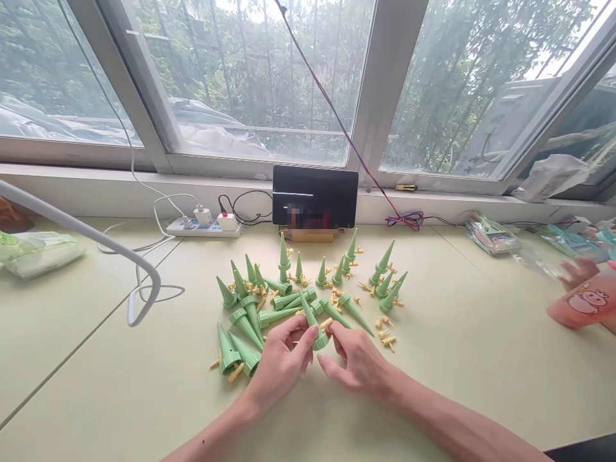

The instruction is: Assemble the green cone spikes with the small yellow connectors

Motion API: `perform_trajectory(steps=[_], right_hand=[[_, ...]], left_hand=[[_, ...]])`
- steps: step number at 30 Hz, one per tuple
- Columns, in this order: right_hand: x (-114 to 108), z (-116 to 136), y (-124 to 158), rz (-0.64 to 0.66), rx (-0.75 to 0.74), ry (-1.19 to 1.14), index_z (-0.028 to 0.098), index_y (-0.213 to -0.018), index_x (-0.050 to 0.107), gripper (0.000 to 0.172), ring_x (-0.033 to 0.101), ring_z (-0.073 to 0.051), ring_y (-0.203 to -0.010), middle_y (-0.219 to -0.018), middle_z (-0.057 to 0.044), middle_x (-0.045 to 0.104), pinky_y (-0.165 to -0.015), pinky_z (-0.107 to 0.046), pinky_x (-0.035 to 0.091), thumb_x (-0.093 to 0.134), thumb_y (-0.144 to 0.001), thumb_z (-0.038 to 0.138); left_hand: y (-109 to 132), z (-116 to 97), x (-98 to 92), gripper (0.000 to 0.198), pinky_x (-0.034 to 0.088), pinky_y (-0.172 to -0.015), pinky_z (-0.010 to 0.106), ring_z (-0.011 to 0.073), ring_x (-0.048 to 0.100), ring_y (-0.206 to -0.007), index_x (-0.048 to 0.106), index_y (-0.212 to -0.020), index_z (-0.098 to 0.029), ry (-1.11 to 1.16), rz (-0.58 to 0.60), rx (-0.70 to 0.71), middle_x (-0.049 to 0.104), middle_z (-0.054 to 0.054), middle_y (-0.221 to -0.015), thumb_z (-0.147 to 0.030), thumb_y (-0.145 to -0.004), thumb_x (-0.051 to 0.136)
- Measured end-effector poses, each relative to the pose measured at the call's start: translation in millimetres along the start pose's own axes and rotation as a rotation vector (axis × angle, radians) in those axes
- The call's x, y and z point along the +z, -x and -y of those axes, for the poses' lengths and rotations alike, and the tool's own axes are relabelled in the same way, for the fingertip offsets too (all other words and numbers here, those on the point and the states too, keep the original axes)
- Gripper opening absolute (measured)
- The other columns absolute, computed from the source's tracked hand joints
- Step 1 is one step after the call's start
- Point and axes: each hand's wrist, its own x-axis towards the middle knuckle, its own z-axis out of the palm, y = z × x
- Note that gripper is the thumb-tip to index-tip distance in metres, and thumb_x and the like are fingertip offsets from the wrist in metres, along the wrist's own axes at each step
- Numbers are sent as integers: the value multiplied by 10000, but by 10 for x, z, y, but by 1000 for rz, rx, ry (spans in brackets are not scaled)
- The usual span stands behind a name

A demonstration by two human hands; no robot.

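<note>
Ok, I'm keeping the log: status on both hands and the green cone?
Left hand holds green cone, tilted. Right hand at yellow piece near its base. Other cones lie close beyond.

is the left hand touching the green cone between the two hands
Touching: the head view shows the thumb of the left hand against the side of the green cone, with no gap between them.

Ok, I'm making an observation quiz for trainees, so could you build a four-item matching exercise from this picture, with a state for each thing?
1. Black rectangular screen
2. Bare left hand
3. White plastic power strip
4. Bare right hand

A. Grips green plastic cone
B. Carries plugs
C. Touches yellow plastic peg
D. Stands above tan boxy base

Pairs: 1-D, 2-A, 3-B, 4-C
</note>
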Motion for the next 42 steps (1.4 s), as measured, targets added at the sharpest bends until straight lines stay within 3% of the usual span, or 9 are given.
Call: perform_trajectory(steps=[16,30,42], right_hand=[[2,-4,1,-17,-41,-17,215,-796,407,159,295,-111,-531,-634,54,372,-523,-269,258,559,-839,230],[7,-22,-4,-13,13,11,221,-758,363,198,299,-116,-514,-598,54,339,-504,-270,253,540,-839,258],[19,-22,4,-13,42,2,219,-774,401,171,291,-115,-497,-574,67,320,-501,-269,252,546,-849,269]], left_hand=[[0,124,-5,301,385,-522,215,102,440,-613,491,-735,-181,-268,-81,260,468,-15,-706,-358,-966,569],[-1,169,-22,255,439,-579,223,117,480,-644,478,-744,-193,-453,-72,376,473,-2,-757,-286,-973,541],[7,169,-49,185,413,-607,225,118,476,-663,507,-813,-201,-594,-37,455,512,12,-820,-229,-996,491]])
